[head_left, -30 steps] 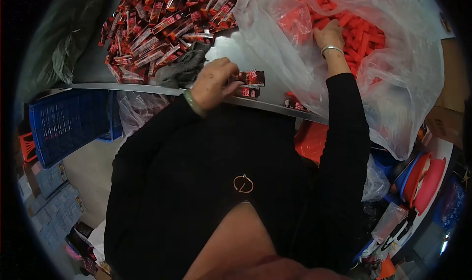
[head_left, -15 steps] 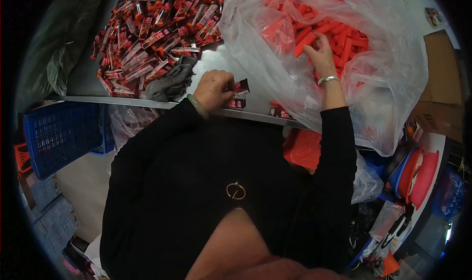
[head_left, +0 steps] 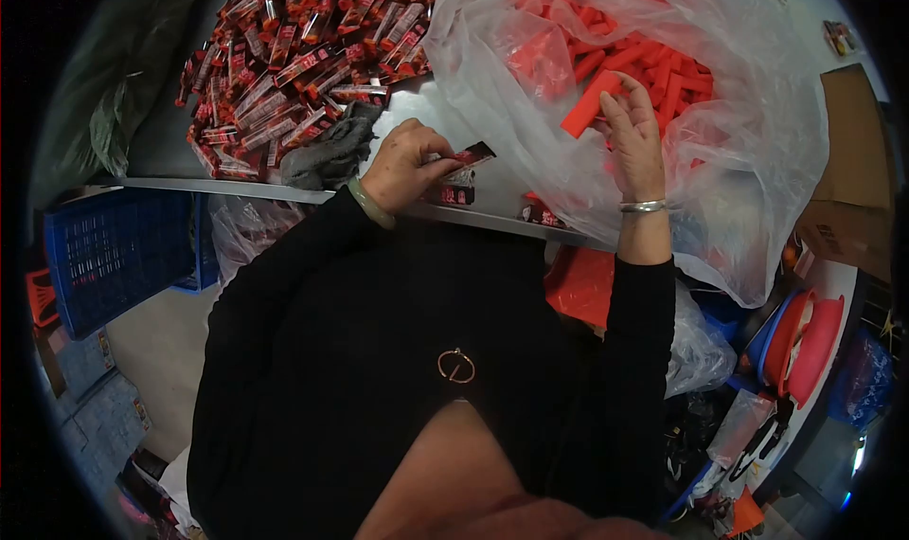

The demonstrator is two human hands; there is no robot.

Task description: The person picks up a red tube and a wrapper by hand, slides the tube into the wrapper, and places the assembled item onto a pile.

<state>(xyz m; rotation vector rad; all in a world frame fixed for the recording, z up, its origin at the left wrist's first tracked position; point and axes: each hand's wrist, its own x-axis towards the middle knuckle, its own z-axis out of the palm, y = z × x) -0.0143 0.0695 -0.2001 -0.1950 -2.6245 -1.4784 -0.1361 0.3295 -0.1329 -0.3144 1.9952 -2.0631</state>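
Between the thumb and fingers of my left hand (head_left: pixel 407 166) is one end of a small dark printed wrapper (head_left: pixel 473 155), above the table edge. Other dark wrappers (head_left: pixel 451 194) lie just below it. My right hand (head_left: pixel 632 133) pinches a flat red piece (head_left: pixel 589 106) over the clear plastic bag (head_left: pixel 492 95). Many similar red pieces (head_left: pixel 668 81) fill the bag. A grey cloth (head_left: pixel 333 153) lies left of my left hand, beside a large heap of packaged sticks (head_left: pixel 303 57).
The metal table edge (head_left: pixel 275 194) runs in front of my body. A blue crate (head_left: pixel 118 256) stands below at the left. At the right are a cardboard box (head_left: pixel 847 161) and several round basins (head_left: pixel 814 346). A red bag (head_left: pixel 579 284) hangs under the table edge.
My right hand has drawn back toward me from the red heap with the red piece. My left hand has raised a wrapper off the table, its free end pointing up and right.
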